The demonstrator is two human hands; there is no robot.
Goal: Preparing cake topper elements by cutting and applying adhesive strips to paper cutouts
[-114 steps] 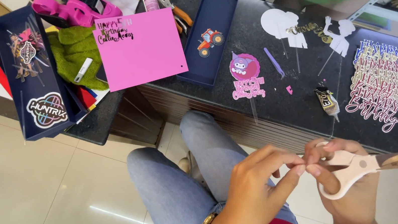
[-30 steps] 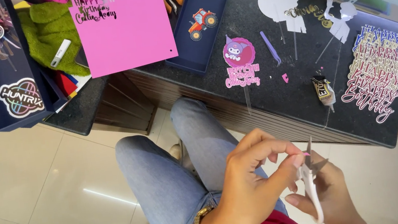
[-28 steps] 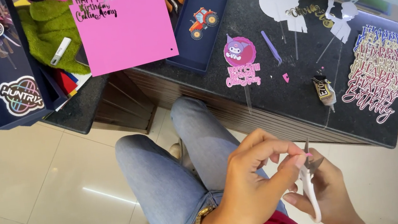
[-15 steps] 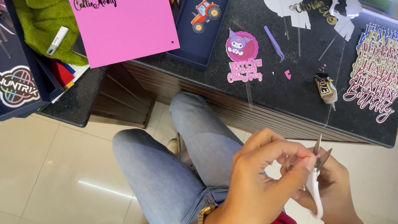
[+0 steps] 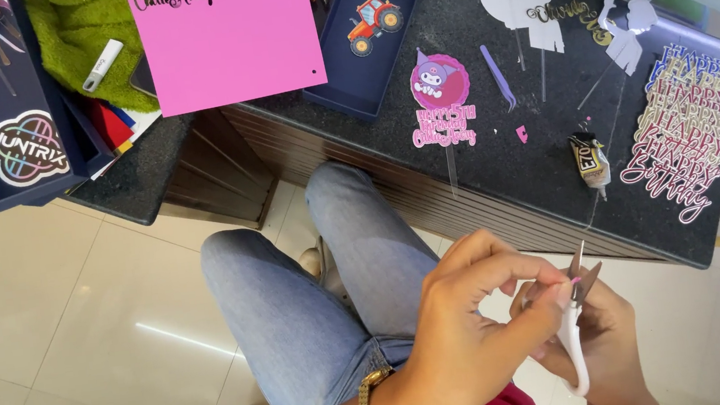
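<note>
Head view: our left hand (image 5: 477,335) pinches a tiny pink scrap (image 5: 575,280) at the open scissors (image 5: 575,313) gripped by our right hand (image 5: 610,337); fingertips risk a nick.

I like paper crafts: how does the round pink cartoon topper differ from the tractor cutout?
The round pink cartoon topper lies on the black speckled counter; the red tractor cutout lies in a navy tray. The topper has pink lettering below it and a clear stick; the tractor shows neither. Both are small and flat.
</note>
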